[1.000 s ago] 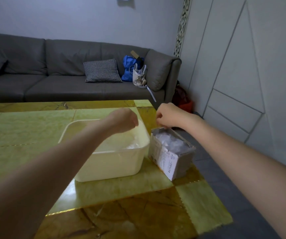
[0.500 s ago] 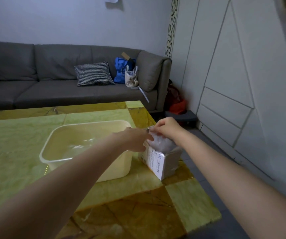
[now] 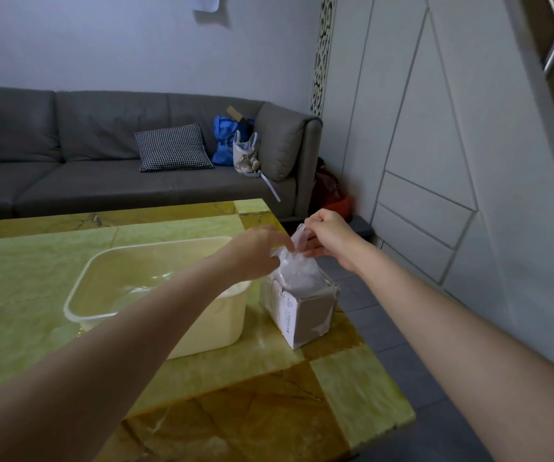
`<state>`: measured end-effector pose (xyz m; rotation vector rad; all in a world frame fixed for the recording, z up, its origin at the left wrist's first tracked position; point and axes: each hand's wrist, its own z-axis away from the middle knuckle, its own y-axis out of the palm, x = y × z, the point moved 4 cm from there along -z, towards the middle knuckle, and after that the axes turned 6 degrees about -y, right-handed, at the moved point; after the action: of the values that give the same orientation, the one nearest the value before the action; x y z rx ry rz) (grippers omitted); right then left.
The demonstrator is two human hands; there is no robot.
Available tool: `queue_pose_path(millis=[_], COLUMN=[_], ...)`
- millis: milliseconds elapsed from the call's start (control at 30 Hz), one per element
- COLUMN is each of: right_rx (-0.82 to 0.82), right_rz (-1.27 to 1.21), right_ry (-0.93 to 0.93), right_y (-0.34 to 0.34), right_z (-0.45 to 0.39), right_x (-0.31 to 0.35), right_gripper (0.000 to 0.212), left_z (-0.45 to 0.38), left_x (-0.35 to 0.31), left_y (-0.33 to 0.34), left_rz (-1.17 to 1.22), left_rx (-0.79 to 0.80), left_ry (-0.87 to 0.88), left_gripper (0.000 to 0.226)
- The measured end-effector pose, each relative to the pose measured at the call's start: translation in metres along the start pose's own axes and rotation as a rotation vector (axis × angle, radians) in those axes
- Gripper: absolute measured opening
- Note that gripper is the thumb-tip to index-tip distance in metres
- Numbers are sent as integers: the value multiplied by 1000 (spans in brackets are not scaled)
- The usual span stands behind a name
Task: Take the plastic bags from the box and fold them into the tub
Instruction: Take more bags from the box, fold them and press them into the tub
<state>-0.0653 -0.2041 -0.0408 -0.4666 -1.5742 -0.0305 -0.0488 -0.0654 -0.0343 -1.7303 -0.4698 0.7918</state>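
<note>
Between both hands (image 3: 330,238), plastic bag (image 3: 297,261) above box (image 3: 302,311)

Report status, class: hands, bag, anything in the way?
Right hand pinching plastic bag, lifting it from box. Left hand at the bag. Tub alongside. Nothing blocking.

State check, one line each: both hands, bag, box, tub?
right hand: pinches plastic bag's top
left hand: at the bag; grip unclear
plastic bag: partly out of box
cardboard box: open, upright on table
tub: open, clear plastic inside
</note>
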Motion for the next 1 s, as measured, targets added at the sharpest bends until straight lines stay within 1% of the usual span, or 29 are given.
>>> queue_pose_path(millis=[67,167,233,300,400,500,567,700,867,933,1000], right_rx=[38,73,23,-81,-199,-206,-211,-277,-238,-217,-212], right_rz=[21,153,262,283,160,-25,-121,-114,-138,-150,-211], right_ry=[4,-42,-113,-168,-182,-182,-183,-250,-231,-196,-183], right_y=[3,7,6,2,-5,-4,-5,-13,-9,-8,-11], right_z=[2,0,-2,-7,-13,-17,-20,-30,-25,-22,-22], right_x=[1,1,4,7,16,26,38,64,80,74,69], right_gripper=[19,20,20,18,18,22,20,11,17,19,20], left_z=[3,1,-1,-2,-3,-2,1,1,-7,-5,1], left_x=[-7,-11,-12,-15,-19,-21,-21,-26,-33,-35,-34], left_y=[10,29,36,39,44,51,57,62,71,63,43], left_rz=[-47,-153,-185,-220,-248,-286,-285,-295,-300,-286,-226], left_rx=[88,218,239,256,326,400,437,415,394,383,364], left_ry=[38,1,-4,8,-16,-11,-27,-10,-71,-50,-12], left_gripper=[39,48,48,45,43,36,33,34,30,31,36])
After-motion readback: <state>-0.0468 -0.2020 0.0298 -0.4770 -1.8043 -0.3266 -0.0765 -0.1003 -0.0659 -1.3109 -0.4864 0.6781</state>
